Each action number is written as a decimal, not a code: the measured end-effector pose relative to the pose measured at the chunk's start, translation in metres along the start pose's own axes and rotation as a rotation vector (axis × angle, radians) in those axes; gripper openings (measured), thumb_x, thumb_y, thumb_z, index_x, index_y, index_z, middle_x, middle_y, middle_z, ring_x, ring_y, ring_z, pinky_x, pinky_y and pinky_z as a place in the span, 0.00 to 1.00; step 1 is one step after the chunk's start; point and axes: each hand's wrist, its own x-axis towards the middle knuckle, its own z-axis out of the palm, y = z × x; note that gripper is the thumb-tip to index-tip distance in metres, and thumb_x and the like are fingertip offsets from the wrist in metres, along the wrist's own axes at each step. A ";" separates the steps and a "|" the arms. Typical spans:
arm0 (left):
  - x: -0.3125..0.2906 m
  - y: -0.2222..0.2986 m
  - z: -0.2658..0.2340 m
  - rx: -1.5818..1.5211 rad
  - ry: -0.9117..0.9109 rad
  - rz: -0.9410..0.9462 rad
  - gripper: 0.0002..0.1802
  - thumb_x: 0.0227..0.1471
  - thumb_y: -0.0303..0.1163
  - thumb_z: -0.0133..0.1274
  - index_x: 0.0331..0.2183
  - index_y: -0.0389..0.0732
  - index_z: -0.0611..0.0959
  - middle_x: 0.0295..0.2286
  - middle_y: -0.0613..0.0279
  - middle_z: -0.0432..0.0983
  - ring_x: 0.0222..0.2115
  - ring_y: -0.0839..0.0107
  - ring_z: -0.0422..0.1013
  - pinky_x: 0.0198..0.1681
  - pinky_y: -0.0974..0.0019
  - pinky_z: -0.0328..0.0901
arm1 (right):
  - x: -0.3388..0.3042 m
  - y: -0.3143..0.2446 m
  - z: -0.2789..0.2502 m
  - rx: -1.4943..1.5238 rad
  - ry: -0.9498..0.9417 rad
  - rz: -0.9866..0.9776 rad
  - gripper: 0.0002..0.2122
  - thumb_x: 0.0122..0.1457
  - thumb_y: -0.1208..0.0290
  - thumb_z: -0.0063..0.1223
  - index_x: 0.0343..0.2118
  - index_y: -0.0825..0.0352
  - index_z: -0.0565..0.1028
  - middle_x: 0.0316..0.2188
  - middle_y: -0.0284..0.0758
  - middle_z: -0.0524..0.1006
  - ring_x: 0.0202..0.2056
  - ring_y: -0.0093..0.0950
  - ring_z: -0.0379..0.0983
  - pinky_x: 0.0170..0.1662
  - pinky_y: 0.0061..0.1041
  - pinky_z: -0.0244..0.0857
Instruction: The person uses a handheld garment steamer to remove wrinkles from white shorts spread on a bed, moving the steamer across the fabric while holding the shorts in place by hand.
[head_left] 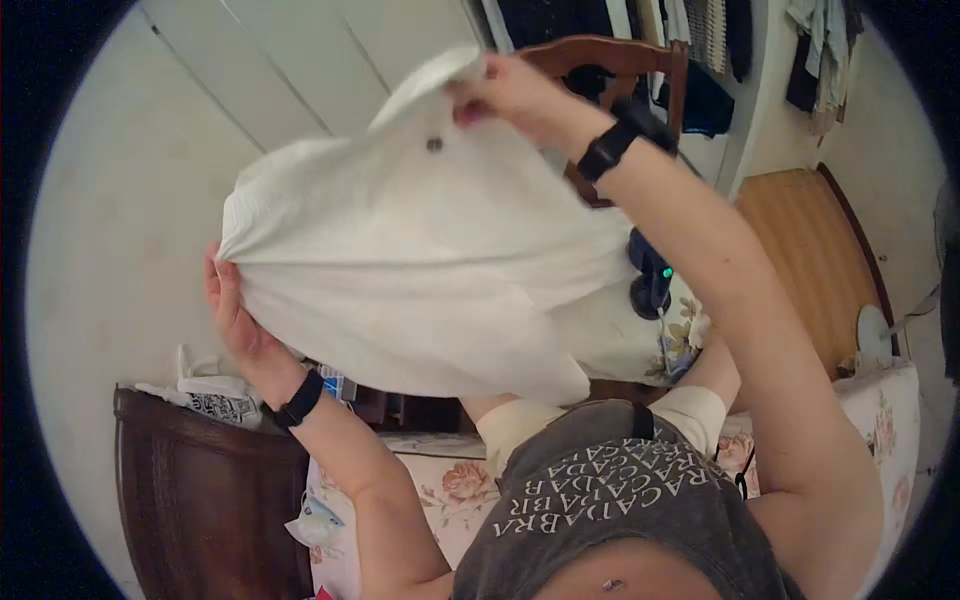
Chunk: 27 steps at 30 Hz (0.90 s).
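A white garment [400,235] hangs spread out in the air before me, with a gathered, ribbed-looking edge at its left and a small dark spot near the top. My left hand [238,310] pinches its left edge between thumb and fingers. Higher up and to the right, my right hand [505,98] is closed on the garment's upper edge, slightly blurred. The lower part of the cloth drapes toward my lap, hiding much of the surface behind it. I cannot tell exactly what kind of garment it is.
Behind the cloth stands a wooden chair [676,95]. A small black device with a green light [652,275] sits on a floral-covered surface. I sit on a flowered bedspread [450,485]; a dark wooden headboard [210,490] is at left, hanging clothes [560,22] at the back.
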 end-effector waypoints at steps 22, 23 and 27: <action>0.045 -0.051 0.075 0.541 -0.345 -0.296 0.32 0.53 0.28 0.58 0.58 0.33 0.69 0.49 0.54 0.73 0.48 0.72 0.70 0.52 0.69 0.63 | 0.018 -0.122 -0.111 -0.404 0.139 0.004 0.12 0.59 0.74 0.55 0.44 0.72 0.75 0.37 0.37 0.78 0.39 0.26 0.76 0.44 0.25 0.72; 0.052 -0.053 0.080 0.593 -0.474 -0.380 0.35 0.51 0.28 0.59 0.59 0.34 0.67 0.49 0.55 0.73 0.48 0.72 0.70 0.53 0.69 0.62 | 0.025 -0.122 -0.118 -0.405 0.138 0.019 0.12 0.59 0.74 0.55 0.44 0.72 0.75 0.37 0.37 0.78 0.39 0.26 0.76 0.44 0.25 0.72; 0.103 -0.030 0.089 0.614 -0.549 -0.595 0.30 0.45 0.22 0.62 0.51 0.34 0.72 0.43 0.63 0.76 0.43 0.75 0.71 0.48 0.71 0.64 | 0.066 -0.142 -0.131 -0.408 0.042 0.071 0.10 0.59 0.74 0.55 0.43 0.72 0.76 0.36 0.35 0.78 0.38 0.24 0.75 0.43 0.24 0.71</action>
